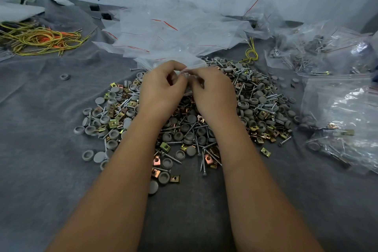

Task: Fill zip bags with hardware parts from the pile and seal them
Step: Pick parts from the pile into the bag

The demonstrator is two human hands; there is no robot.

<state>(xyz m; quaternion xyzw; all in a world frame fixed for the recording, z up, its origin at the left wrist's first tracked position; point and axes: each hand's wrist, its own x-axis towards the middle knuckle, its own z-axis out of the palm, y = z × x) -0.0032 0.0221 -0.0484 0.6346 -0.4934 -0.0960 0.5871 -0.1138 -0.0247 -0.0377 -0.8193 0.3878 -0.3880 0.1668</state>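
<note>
Held bag: a clear, thin zip bag (187,71) sits over the far middle of the pile, its top edge running left to right between the two hands; how far it hangs below them cannot be told.
Left hand: the left hand (161,90) has its fingers curled, thumb and fingertips pinching the bag's edge from the left.
Right hand: the right hand (212,92) pinches the same edge from the right, fingers bent, nearly touching the other hand.
Pile: one broad heap of hardware parts (184,125) lies in the centre, under and around both forearms; too many pieces to count.
Parts: round grey caps, dull and cup-shaped; slim silver screws pointing every way; small square brass and copper-toned clips, shiny.
Empty bags: a loose stack of empty zip bags (169,35) with red seal lines lies just beyond the hands; the count is unclear.
Filled bags: at least two filled bags (343,120) lie at the right, crinkled and glossy.
Wires: a tangle of yellow and orange wires (41,39) lies far left.
Surface: a grey cloth (45,159), soft and creased, covers everything.
</note>
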